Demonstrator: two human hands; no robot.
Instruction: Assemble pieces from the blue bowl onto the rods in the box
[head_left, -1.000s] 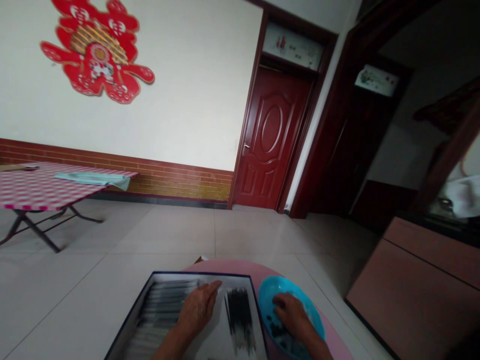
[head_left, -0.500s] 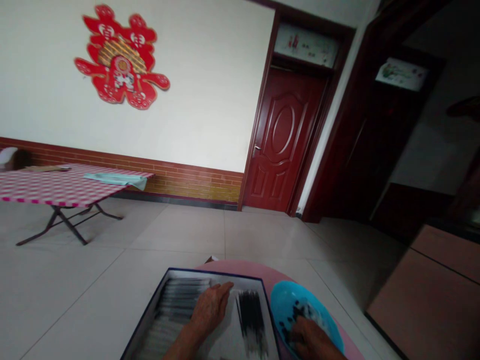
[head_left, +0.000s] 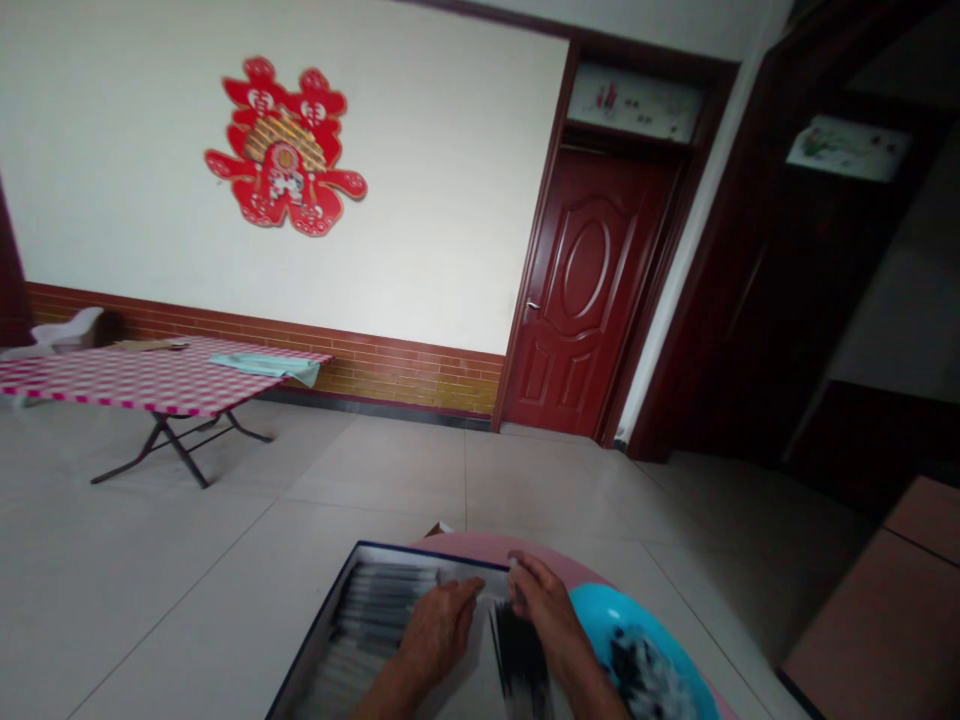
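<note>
A shallow box [head_left: 309, 622] with a dark blue rim lies on a pink round table [head_left: 487, 545]. Slim greyish sticks [head_left: 386, 605] fill its left part, and a bundle of thin black pieces [head_left: 519, 650] lies at its right. My left hand [head_left: 439, 625] is over the middle of the box, fingers together; anything in them is hidden. At the box's far right edge, my right hand [head_left: 541, 600] pinches a small whitish piece, blurred. Right of the box stands a blue bowl [head_left: 600, 605] with black and translucent small pieces [head_left: 649, 675].
A folding table [head_left: 172, 375] with a checked cover and a pale green cloth [head_left: 266, 367] stands at the left by the wall. A red door [head_left: 581, 290] is beyond the tiled floor. A brownish cabinet [head_left: 877, 600] stands at the right.
My right hand has come out of the blue bowl and moved left to the box's far right edge. My left hand stays over the box. The view has shifted slightly left.
</note>
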